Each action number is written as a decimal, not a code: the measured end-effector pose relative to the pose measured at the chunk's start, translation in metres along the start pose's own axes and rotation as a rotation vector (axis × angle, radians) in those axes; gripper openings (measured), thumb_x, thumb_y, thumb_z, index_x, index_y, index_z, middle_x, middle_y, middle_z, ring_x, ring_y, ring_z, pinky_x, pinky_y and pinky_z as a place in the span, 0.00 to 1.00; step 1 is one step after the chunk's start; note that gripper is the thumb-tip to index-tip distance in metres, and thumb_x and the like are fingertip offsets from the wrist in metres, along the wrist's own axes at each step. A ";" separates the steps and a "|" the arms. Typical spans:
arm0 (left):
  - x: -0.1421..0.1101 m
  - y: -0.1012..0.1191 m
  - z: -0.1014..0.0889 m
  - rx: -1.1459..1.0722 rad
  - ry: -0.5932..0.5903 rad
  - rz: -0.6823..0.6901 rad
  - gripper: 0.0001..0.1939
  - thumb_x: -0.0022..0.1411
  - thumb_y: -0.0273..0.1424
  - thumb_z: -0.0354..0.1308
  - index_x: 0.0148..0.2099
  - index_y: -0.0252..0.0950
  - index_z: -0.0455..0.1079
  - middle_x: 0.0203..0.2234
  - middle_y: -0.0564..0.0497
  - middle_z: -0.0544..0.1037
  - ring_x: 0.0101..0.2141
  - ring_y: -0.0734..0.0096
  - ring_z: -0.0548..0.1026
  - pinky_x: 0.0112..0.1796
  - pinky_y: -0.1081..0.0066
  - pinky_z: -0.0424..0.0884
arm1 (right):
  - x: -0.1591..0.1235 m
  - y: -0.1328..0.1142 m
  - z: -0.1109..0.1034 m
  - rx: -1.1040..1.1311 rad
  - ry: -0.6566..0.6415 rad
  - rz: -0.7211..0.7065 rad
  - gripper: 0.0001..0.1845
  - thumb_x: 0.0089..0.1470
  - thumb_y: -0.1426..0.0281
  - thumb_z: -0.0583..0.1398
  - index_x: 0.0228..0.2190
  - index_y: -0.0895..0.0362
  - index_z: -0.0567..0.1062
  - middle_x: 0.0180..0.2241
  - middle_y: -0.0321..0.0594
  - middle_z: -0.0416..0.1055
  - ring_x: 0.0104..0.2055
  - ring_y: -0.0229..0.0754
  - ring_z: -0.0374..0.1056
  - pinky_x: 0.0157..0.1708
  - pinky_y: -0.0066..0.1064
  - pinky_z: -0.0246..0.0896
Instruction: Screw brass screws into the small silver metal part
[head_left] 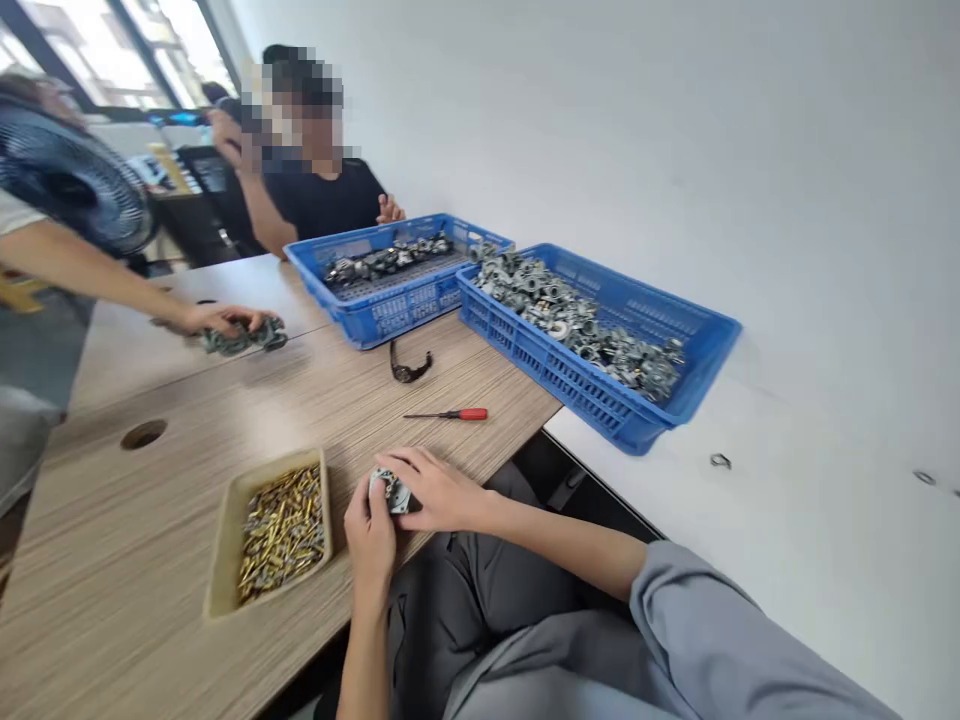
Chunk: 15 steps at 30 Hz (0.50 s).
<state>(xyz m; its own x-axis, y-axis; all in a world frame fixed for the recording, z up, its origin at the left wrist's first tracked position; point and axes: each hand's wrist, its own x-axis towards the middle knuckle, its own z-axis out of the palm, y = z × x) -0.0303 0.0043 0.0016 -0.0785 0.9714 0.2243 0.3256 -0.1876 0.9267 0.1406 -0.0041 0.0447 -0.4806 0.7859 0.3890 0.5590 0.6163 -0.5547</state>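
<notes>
A small grey metal part (391, 492) with several holes in its face is held at the near table edge. My left hand (370, 525) is closed on its left side, thumb on the face. From the right, my right hand (431, 492) grips the same part, its fingers over the top. Left of my hands stands a cream tray (217, 560) full of brass-coloured screws (281, 530). Beyond my hands lies a red-handled screwdriver (471, 414), its shaft pointing left.
A black wristwatch (406, 373) lies past the screwdriver. Two blue crates (390, 320) with metal parts stand at the back and right. At the left, a co-worker's hand (225, 318) holds grey metal parts. Another person sits behind the table, near a fan (82, 180).
</notes>
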 end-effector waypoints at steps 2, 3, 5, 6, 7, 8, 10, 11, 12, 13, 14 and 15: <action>0.005 -0.004 -0.002 0.001 -0.039 0.015 0.30 0.76 0.56 0.50 0.53 0.35 0.79 0.46 0.44 0.86 0.45 0.57 0.83 0.47 0.65 0.78 | 0.002 0.001 0.004 -0.006 0.035 0.023 0.47 0.63 0.66 0.70 0.75 0.59 0.58 0.70 0.60 0.64 0.74 0.58 0.61 0.74 0.51 0.60; 0.007 -0.006 -0.002 0.000 -0.067 0.022 0.31 0.75 0.57 0.50 0.52 0.35 0.79 0.45 0.44 0.86 0.45 0.56 0.83 0.47 0.64 0.79 | 0.002 0.000 0.005 -0.001 0.050 0.042 0.46 0.62 0.66 0.71 0.74 0.59 0.59 0.69 0.60 0.65 0.73 0.58 0.62 0.73 0.50 0.60; 0.011 -0.009 0.000 -0.028 -0.095 0.041 0.35 0.74 0.61 0.48 0.50 0.35 0.79 0.44 0.43 0.86 0.46 0.53 0.83 0.48 0.61 0.80 | -0.002 -0.001 0.002 0.022 0.083 0.088 0.46 0.60 0.66 0.73 0.72 0.58 0.62 0.68 0.57 0.67 0.72 0.56 0.64 0.73 0.48 0.61; 0.013 -0.010 0.001 -0.054 -0.112 0.056 0.37 0.73 0.63 0.46 0.50 0.35 0.79 0.45 0.42 0.86 0.47 0.52 0.83 0.49 0.59 0.80 | -0.005 -0.003 -0.002 0.036 0.109 0.106 0.46 0.59 0.66 0.74 0.71 0.57 0.62 0.67 0.56 0.68 0.72 0.55 0.65 0.73 0.46 0.62; 0.014 -0.011 0.003 -0.086 -0.134 0.067 0.39 0.73 0.64 0.44 0.52 0.35 0.79 0.46 0.41 0.86 0.48 0.51 0.84 0.49 0.58 0.80 | -0.010 -0.006 -0.009 0.045 0.145 0.115 0.46 0.59 0.64 0.75 0.71 0.56 0.63 0.66 0.55 0.68 0.72 0.54 0.65 0.72 0.45 0.62; 0.014 -0.012 0.004 -0.121 -0.155 0.072 0.41 0.73 0.66 0.43 0.55 0.35 0.78 0.46 0.41 0.86 0.47 0.51 0.84 0.48 0.57 0.81 | -0.016 -0.009 -0.019 0.046 0.187 0.115 0.46 0.60 0.63 0.75 0.71 0.56 0.63 0.66 0.54 0.68 0.72 0.53 0.65 0.72 0.44 0.62; 0.014 -0.012 0.006 -0.179 -0.190 0.061 0.43 0.73 0.66 0.41 0.59 0.35 0.77 0.46 0.40 0.86 0.43 0.53 0.85 0.45 0.58 0.81 | -0.032 -0.022 -0.047 0.014 0.283 0.098 0.45 0.62 0.60 0.73 0.71 0.57 0.62 0.66 0.55 0.68 0.72 0.53 0.65 0.73 0.44 0.61; 0.014 -0.012 0.007 -0.196 -0.193 0.057 0.43 0.74 0.66 0.41 0.59 0.34 0.77 0.45 0.40 0.86 0.40 0.55 0.84 0.44 0.58 0.81 | -0.042 -0.030 -0.064 -0.023 0.325 0.095 0.45 0.63 0.59 0.72 0.72 0.56 0.61 0.67 0.55 0.68 0.72 0.53 0.64 0.73 0.44 0.60; 0.014 -0.012 0.007 -0.198 -0.197 0.059 0.43 0.74 0.66 0.40 0.59 0.34 0.77 0.44 0.41 0.87 0.38 0.57 0.84 0.43 0.58 0.81 | -0.052 -0.039 -0.085 -0.075 0.383 0.103 0.45 0.63 0.58 0.72 0.72 0.56 0.61 0.67 0.55 0.68 0.71 0.53 0.65 0.73 0.45 0.60; 0.013 -0.011 0.007 -0.189 -0.203 0.068 0.43 0.75 0.65 0.40 0.58 0.33 0.77 0.43 0.41 0.87 0.37 0.57 0.84 0.43 0.59 0.81 | -0.062 -0.047 -0.107 -0.143 0.448 0.127 0.45 0.63 0.58 0.72 0.72 0.55 0.61 0.66 0.54 0.69 0.70 0.54 0.66 0.73 0.46 0.61; 0.013 -0.011 0.008 -0.172 -0.213 0.083 0.42 0.75 0.64 0.40 0.58 0.33 0.78 0.41 0.41 0.86 0.38 0.57 0.84 0.42 0.59 0.81 | -0.073 -0.055 -0.131 -0.226 0.521 0.179 0.45 0.63 0.59 0.72 0.72 0.53 0.60 0.66 0.53 0.69 0.69 0.55 0.67 0.72 0.48 0.62; 0.013 -0.010 0.008 -0.153 -0.233 0.102 0.42 0.76 0.64 0.40 0.57 0.33 0.78 0.40 0.42 0.86 0.39 0.56 0.84 0.42 0.59 0.81 | -0.083 -0.061 -0.158 -0.320 0.608 0.240 0.45 0.63 0.60 0.71 0.73 0.52 0.60 0.66 0.53 0.68 0.68 0.56 0.67 0.70 0.50 0.64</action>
<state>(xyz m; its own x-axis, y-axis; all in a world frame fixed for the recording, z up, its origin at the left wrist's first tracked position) -0.0272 0.0197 -0.0075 0.1711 0.9505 0.2595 0.1731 -0.2883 0.9418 0.2535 -0.0994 0.1622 0.0881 0.7324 0.6752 0.8169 0.3348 -0.4697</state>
